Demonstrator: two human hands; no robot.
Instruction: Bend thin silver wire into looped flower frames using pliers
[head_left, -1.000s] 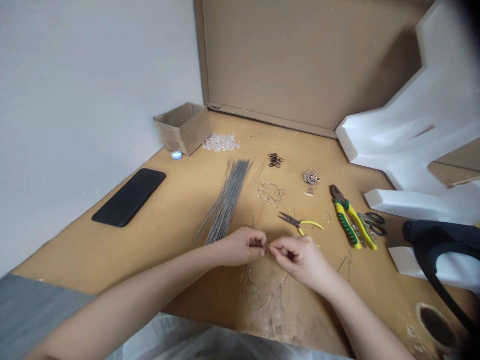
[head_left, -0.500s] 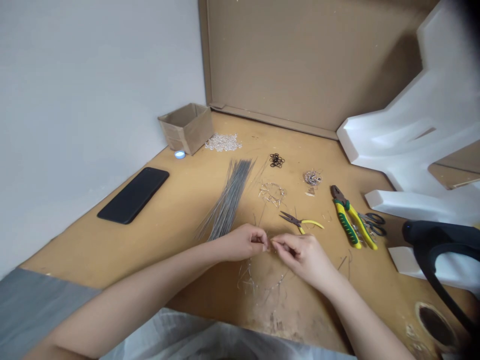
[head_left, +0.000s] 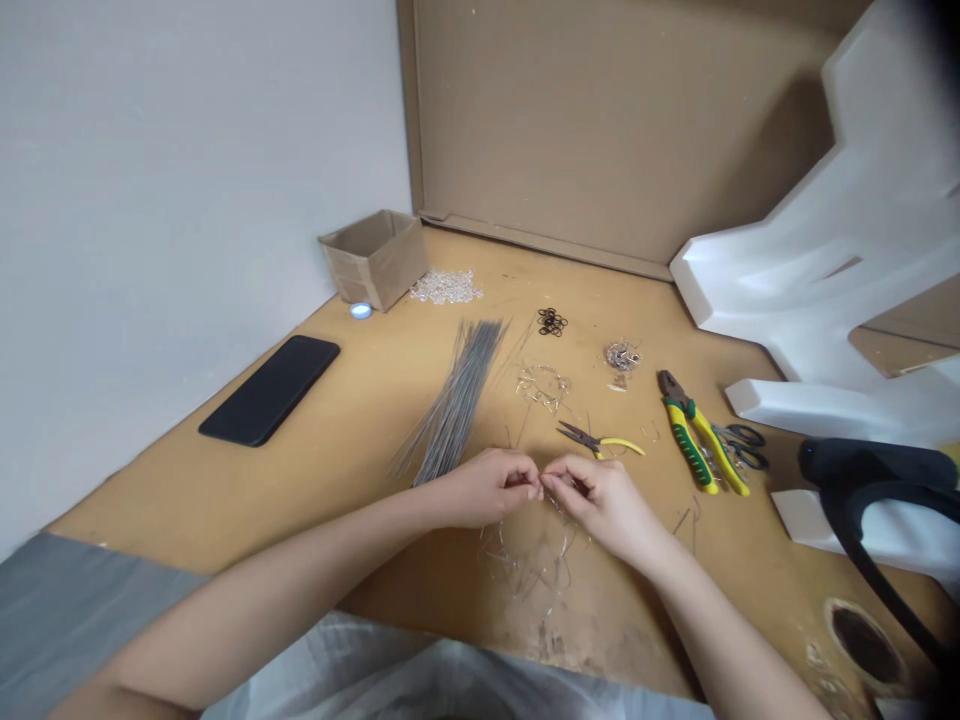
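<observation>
My left hand (head_left: 502,487) and my right hand (head_left: 598,500) meet fingertip to fingertip over the front of the table, both closed in a pinch. From them hangs a thin, bent wire loop (head_left: 564,545) with short wire ends sticking out. The exact spot where the fingertips grip is too small to make out. Just beyond my left hand lies a bundle of straight grey wires (head_left: 461,400). Small needle-nose pliers (head_left: 592,438) with yellow handles rest behind my right hand. A similar wire ring (head_left: 543,386) lies farther back.
Green-yellow pliers (head_left: 694,435) and scissors (head_left: 742,443) lie right. Behind are black rings (head_left: 551,321), a coil of wire pieces (head_left: 622,355), clear small rings (head_left: 447,287) and a cardboard box (head_left: 379,262). A phone (head_left: 270,390) lies left; white foam (head_left: 780,270) stands right.
My hands have come together, so the fingertips now touch. The wire loop below them has shifted and hangs rounder and more in the middle.
</observation>
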